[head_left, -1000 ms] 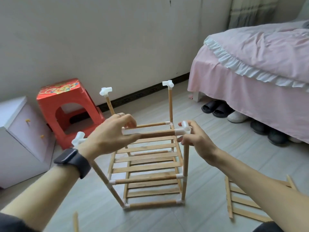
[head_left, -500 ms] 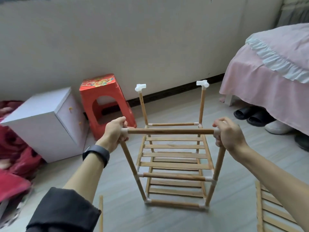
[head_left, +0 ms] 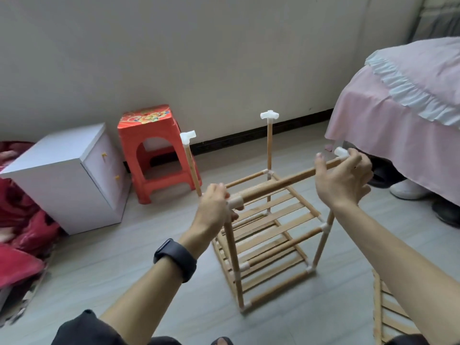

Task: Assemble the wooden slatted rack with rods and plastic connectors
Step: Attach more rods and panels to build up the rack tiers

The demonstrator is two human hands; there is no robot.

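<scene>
The wooden slatted rack (head_left: 271,220) stands on the floor (head_left: 124,270) in front of the person, with two slatted tiers fitted and its two back posts rising bare. A spare slatted panel (head_left: 388,317) lies near it on the right.

The step in hand looks like closing the top front corner. The top rod (head_left: 286,183) runs slantwise between the hands, its far end higher. To seat it well, I would hold the near corner steady and bring the raised end straight down over the right front post (head_left: 321,245). It should be pressed along the post's axis rather than levered, since the thin posts would likely flex and the lower joints could pop. The post's top is hidden behind the right wrist, so I cannot tell whether that joint is on.

The left hand (head_left: 214,212) is clamped round the left corner connector (head_left: 235,202), fingers curled tight. The right hand (head_left: 343,180) grips more loosely. Its fingers wrap the rod's end by the right corner connector (head_left: 341,152), and one digit is lifted clear. The hands are well apart.
</scene>
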